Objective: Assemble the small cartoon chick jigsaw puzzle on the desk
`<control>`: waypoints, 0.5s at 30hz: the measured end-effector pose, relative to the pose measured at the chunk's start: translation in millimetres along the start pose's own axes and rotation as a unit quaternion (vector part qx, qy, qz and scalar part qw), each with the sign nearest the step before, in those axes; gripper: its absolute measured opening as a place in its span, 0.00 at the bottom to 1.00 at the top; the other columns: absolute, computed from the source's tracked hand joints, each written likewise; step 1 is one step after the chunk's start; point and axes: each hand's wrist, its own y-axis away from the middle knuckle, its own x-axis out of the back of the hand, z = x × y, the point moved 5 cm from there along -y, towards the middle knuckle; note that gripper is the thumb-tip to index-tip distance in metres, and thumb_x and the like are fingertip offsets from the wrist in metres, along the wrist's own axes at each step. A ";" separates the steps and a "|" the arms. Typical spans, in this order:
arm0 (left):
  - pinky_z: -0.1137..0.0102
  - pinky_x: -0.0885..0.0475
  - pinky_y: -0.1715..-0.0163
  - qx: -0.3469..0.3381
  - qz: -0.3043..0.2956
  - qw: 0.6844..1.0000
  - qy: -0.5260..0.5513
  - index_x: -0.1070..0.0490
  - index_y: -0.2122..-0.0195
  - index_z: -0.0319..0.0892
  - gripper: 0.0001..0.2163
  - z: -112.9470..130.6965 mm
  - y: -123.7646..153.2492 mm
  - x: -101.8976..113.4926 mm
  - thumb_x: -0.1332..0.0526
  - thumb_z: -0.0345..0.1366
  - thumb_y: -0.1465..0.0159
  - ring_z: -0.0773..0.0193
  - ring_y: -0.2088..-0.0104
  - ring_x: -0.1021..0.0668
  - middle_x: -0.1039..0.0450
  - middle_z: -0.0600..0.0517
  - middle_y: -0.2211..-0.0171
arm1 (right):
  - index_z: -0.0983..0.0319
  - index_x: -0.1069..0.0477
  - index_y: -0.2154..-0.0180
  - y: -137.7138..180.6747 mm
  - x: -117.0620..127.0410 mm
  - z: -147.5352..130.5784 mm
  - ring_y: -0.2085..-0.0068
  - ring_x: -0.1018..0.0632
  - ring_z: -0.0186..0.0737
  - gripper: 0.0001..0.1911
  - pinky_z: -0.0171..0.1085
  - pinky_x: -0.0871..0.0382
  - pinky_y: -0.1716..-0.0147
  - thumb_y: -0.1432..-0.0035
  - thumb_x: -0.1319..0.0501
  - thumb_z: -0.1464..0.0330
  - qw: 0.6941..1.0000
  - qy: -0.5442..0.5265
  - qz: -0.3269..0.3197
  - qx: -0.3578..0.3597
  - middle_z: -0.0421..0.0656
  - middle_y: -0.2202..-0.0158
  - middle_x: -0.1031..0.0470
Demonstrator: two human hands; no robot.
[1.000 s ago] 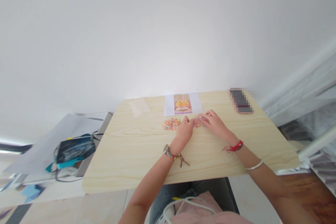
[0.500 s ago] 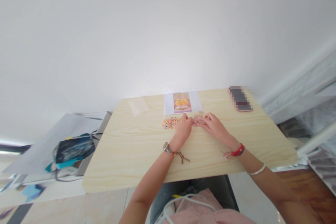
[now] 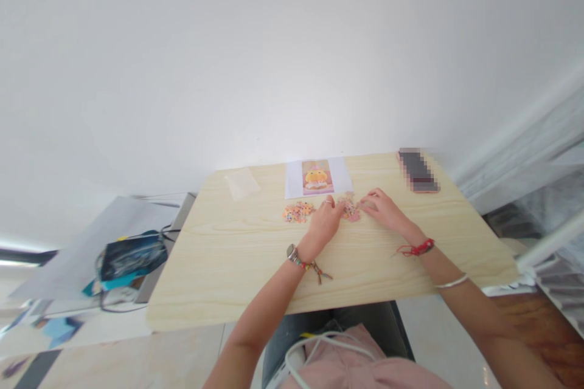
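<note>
Small jigsaw puzzle pieces lie on the table in two heaps. An orange-toned heap of pieces point(image 3: 296, 213) is left of my left hand, and a pinker heap point(image 3: 351, 211) lies between my hands. My left hand point(image 3: 325, 220), with a ring, watch and beaded bracelet, has its fingers curled at the pink heap's left edge; what is under the fingertips is hidden. At that heap's right side, my right hand point(image 3: 387, 211) has thumb and fingers drawn together on what looks like a puzzle piece. Behind the heaps lies a paper sheet point(image 3: 292, 181) with a picture of a yellow figure point(image 3: 317, 177).
A clear plastic bag point(image 3: 241, 184) lies at the table's back left, and a phone point(image 3: 417, 170) at the back right. The wooden table point(image 3: 219, 267) meets a white wall. Left of it, a dark bag point(image 3: 132, 258) sits on a lower surface.
Both hands have shifted right. A gap now shows between the orange and pink pieces, and my right hand has drawn away a little from the pink heap.
</note>
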 end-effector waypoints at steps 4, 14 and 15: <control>0.72 0.36 0.69 0.003 -0.004 1.000 -0.004 0.38 0.53 0.45 0.13 2.0 3.1 -1.0 0.57 0.34 0.35 0.61 0.62 0.31 0.40 0.46 0.59 | 0.62 0.31 0.68 -1.2 -5.1 1.2 0.61 0.31 0.39 0.06 0.39 0.36 0.59 0.45 0.45 0.67 1.000 -0.009 -0.010 0.000 0.43 0.65 0.37; 0.71 0.32 0.64 -0.018 0.050 0.997 0.051 0.43 0.47 0.47 0.17 -5.0 40.1 13.1 0.48 0.36 0.38 0.65 0.64 0.30 0.40 0.49 0.60 | 0.61 0.33 0.65 15.9 20.4 -56.1 0.60 0.31 0.42 0.06 0.43 0.35 0.58 0.44 0.48 0.69 0.999 0.001 0.022 0.042 0.45 0.64 0.37; 0.71 0.32 0.64 -0.023 0.055 0.996 0.060 0.43 0.47 0.46 0.17 -5.6 46.7 13.7 0.47 0.36 0.39 0.65 0.63 0.30 0.39 0.49 0.60 | 0.61 0.33 0.66 18.6 17.2 -70.1 0.60 0.31 0.41 0.06 0.43 0.35 0.58 0.43 0.48 0.69 0.998 -0.006 0.005 0.060 0.45 0.64 0.36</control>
